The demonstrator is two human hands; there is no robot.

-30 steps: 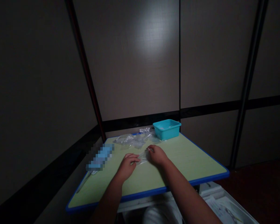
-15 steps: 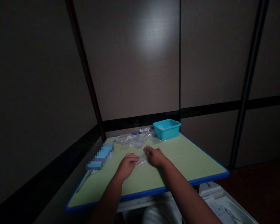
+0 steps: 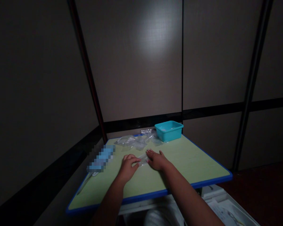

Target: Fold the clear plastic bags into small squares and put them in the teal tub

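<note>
A small clear plastic bag [image 3: 143, 160] lies flat on the pale green table [image 3: 191, 163] between my hands. My left hand [image 3: 129, 166] pinches its left edge between thumb and fingers. On the bag's right part rests my right hand [image 3: 157, 159], palm down, with its fingers spread. Behind them, more crumpled clear bags [image 3: 132, 142] are spread near the table's far edge. Next to these, a turquoise basket [image 3: 169, 135] stands at the back; a small pale item shows inside it.
A blurred-out blue object [image 3: 102, 158] lies at the table's left edge, with a thin cord or strip below it. The table has a blue rim. Under its right front is a white drawer or tray [image 3: 226, 207] with papers. Panelled walls stand behind and left.
My right hand has flattened slightly and its fingertips have shifted a little nearer to me on the bag. My left hand has barely moved, its thumb now showing beneath the bag's edge.
</note>
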